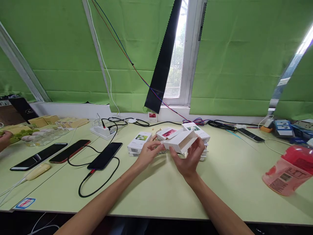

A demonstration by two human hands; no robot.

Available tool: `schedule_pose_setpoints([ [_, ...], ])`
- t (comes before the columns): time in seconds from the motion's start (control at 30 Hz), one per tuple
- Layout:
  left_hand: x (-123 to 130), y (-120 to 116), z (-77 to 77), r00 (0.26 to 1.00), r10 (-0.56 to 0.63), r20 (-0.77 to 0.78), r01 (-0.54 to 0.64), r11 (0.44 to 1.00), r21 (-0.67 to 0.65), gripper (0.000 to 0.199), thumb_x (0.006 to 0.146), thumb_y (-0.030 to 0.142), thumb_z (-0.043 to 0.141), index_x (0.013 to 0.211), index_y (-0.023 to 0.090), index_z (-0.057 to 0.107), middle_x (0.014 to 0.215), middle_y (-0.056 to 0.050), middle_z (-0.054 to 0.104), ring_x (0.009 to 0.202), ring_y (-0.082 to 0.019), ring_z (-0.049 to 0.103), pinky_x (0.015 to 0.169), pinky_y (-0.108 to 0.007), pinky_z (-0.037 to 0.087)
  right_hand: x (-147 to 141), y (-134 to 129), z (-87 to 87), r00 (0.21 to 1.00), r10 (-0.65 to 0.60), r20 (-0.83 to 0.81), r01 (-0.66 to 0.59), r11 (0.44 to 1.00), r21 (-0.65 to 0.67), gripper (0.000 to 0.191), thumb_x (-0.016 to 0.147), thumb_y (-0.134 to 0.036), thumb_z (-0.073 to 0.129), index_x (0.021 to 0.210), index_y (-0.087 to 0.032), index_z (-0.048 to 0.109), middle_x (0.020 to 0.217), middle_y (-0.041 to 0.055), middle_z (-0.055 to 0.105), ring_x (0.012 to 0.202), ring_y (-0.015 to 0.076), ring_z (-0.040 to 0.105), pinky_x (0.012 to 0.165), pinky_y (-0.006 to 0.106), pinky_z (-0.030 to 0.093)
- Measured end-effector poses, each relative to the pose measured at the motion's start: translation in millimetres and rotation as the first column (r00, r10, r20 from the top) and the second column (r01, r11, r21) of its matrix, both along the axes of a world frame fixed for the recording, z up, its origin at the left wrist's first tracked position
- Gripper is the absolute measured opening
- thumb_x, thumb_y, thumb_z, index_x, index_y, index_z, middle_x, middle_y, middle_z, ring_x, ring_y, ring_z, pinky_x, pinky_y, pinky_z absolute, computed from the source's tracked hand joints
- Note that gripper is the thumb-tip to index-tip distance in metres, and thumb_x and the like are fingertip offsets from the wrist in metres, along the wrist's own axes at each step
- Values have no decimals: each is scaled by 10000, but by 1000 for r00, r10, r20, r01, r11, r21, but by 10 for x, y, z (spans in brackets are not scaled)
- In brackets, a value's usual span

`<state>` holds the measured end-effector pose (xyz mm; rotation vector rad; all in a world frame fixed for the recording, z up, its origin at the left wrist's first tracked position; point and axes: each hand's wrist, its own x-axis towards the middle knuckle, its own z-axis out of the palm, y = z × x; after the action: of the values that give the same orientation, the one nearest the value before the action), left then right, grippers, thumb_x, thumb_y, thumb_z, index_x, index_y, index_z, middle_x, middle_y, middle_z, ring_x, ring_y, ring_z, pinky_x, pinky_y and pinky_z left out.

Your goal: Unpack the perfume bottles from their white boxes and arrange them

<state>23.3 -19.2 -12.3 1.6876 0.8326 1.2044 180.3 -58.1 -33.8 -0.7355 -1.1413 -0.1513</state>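
A small white cardboard box (180, 141) is held above the table between my two hands, tilted, with an open end toward the right. My right hand (187, 159) grips its lower right part between thumb and fingers. At the left end, the fingers of my left hand (151, 150) are pinched against the box; a flap there is partly hidden. Just behind lies a white box with a red picture (168, 132). Boxes with a green picture (140, 141) are stacked beside my left hand, and another stack of white boxes (199, 131) stands behind my right hand.
Phones (105, 156) with black cables lie left, near a white power strip (101, 131). A red-lidded pink canister (288, 171) stands right, and another phone (250, 134) lies behind it. Another person's hand (5, 139) is at far left by egg-shaped items. Cables run along the wall.
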Motion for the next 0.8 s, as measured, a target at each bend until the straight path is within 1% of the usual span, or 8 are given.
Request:
schedule_pose_setpoints([
  [0.07,6,9,-13,1000,-2,31,2,1000,-9,315,778,544,768,799,232,804,1341,-106,678,1573,-308,178,1196,-464,374,-1,12,-12,1000,-26,-16,27,1000,13,860,751,-390,819,1422,-232,306,1305,159,521,1191,246,594,916,430,576],
  [0.13,19,15,-33,997,1,72,2,999,-38,312,768,538,782,809,230,806,1189,-124,746,1573,-294,180,1202,-480,364,-2,28,-25,998,-51,-43,53,998,39,877,738,-381,834,1423,-226,309,1297,156,516,1190,246,591,924,434,573],
  [0.2,36,16,-54,993,9,114,-1,997,-72,314,761,534,791,823,226,808,1050,-133,777,1572,-283,187,1207,-496,355,-1,44,-34,996,-67,-64,71,995,67,890,724,-363,849,1423,-224,315,1299,156,507,1207,251,580,927,437,570],
  [0.27,49,13,-68,989,9,150,5,996,-91,304,761,524,796,820,226,807,983,-135,783,1572,-277,186,1196,-499,373,1,52,-37,995,-72,-68,77,994,82,894,717,-351,855,1422,-224,320,1302,158,501,1221,255,570,929,441,568],
  [0.4,59,-3,-56,988,-13,156,25,997,-78,269,772,501,791,808,235,805,994,-130,783,1578,-266,162,1165,-471,414,0,42,-24,994,-85,-72,90,994,66,885,727,-364,847,1418,-224,313,1310,166,494,1240,269,563,947,467,558],
  [0.5,57,-19,-34,993,6,116,0,999,-50,267,782,497,783,800,231,809,1018,-130,781,1572,-265,186,1190,-451,375,-2,32,-15,993,-90,-80,95,993,64,889,729,-367,845,1419,-223,305,1316,169,490,1259,279,553,964,487,549],
  [0.63,58,-33,-33,997,27,79,-26,1000,-15,248,803,478,765,788,235,810,1153,-120,753,1565,-262,212,1178,-413,383,-1,41,-19,993,-68,-98,76,994,81,903,713,-332,858,1424,-230,311,1321,162,490,1257,270,553,953,477,555],
  [0.8,65,-36,-49,997,44,70,-44,999,2,234,807,469,760,792,241,812,1238,-108,719,1560,-271,225,1146,-395,413,-2,52,-30,992,-79,-100,87,993,77,910,710,-343,860,1426,-231,310,1309,155,498,1224,261,575,925,455,571],
])
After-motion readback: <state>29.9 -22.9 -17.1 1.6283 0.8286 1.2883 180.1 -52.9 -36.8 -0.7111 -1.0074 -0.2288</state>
